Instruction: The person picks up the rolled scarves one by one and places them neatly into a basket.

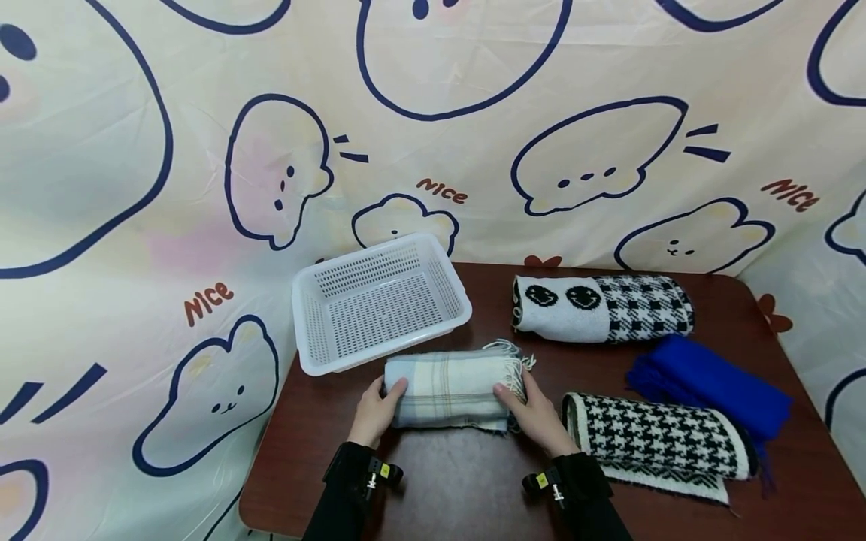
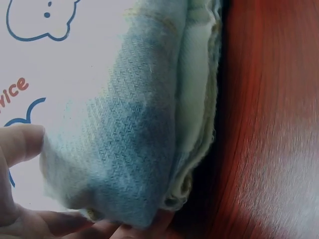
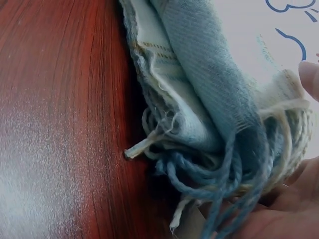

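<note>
A folded pale blue and cream plaid scarf [image 1: 449,385] with a fringed right end lies between my two hands at the middle of the table. My left hand [image 1: 376,413] grips its left end, thumb on top; in the left wrist view, that hand's fingers [image 2: 62,222] reach under the folded edge. The fringed end is held by my right hand [image 1: 537,417], its thumb over the top. The right wrist view shows blue and cream tassels [image 3: 239,164] hanging over the right palm [image 3: 279,219]. Some fingertips are hidden beneath the scarf.
Behind the scarf stands a white perforated plastic basket [image 1: 386,300]. To the right are a folded black-and-white checked scarf [image 1: 602,308], a folded blue scarf [image 1: 717,383] and a folded houndstooth scarf [image 1: 663,439]. A patterned cloth [image 1: 473,165] hangs behind the brown table [image 1: 453,481].
</note>
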Demonstrator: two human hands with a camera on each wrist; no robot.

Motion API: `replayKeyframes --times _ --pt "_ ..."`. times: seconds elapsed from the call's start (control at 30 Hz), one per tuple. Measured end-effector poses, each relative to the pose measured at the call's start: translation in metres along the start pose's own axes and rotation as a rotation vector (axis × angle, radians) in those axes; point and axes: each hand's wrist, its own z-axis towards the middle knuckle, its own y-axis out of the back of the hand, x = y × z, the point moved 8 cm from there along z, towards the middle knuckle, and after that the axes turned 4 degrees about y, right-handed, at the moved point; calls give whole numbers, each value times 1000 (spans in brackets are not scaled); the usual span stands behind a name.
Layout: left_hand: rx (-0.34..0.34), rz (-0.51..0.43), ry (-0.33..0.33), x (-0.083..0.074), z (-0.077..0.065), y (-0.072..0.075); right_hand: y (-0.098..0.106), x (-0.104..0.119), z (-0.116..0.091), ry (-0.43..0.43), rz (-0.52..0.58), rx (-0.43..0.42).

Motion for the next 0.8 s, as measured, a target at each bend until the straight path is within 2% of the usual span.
replayKeyframes --times 0.17,0.53,0.8 --pt "48 -78 20 5 0 -2 -3 -2 1 -19 40 6" --pt "60 -190 29 7 -1 -8 -7 -6 4 -26 180 2" --pt "48 -235 4 7 -1 -12 -9 -9 5 -31 274 -10"
